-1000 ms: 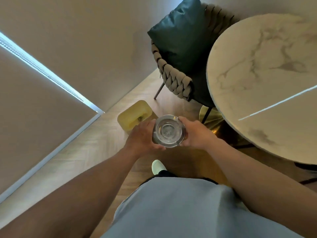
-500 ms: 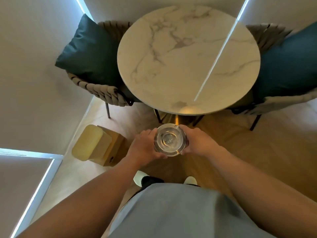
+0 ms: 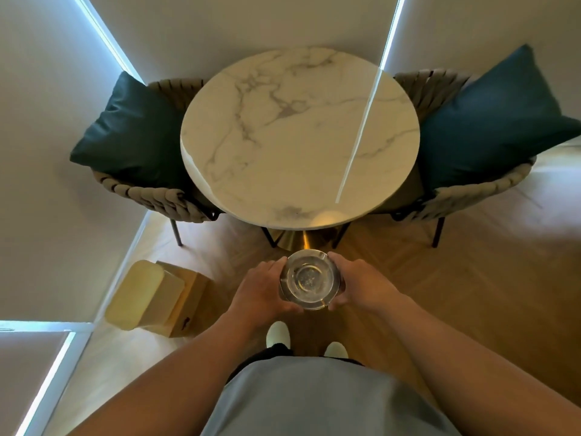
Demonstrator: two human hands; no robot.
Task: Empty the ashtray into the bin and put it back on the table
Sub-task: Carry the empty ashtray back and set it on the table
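A round clear glass ashtray (image 3: 309,279) is held level in front of me, above the wooden floor. My left hand (image 3: 262,289) grips its left side and my right hand (image 3: 361,286) grips its right side. Its bowl looks clean, with nothing lying in it. The round white marble table (image 3: 298,136) stands just ahead of the ashtray, its top bare. The yellow bin (image 3: 157,297) sits on the floor to my left, next to the wall, with its lid shut.
Two woven chairs flank the table, the left chair (image 3: 151,196) with a dark green cushion (image 3: 125,130), the right chair (image 3: 478,190) with a blue cushion (image 3: 496,121). A wall runs behind the table and along the left. My feet (image 3: 278,333) stand below the ashtray.
My view has swung from the bin to face the table squarely, and the table now sits centred ahead. Both hands keep the same hold on the ashtray.
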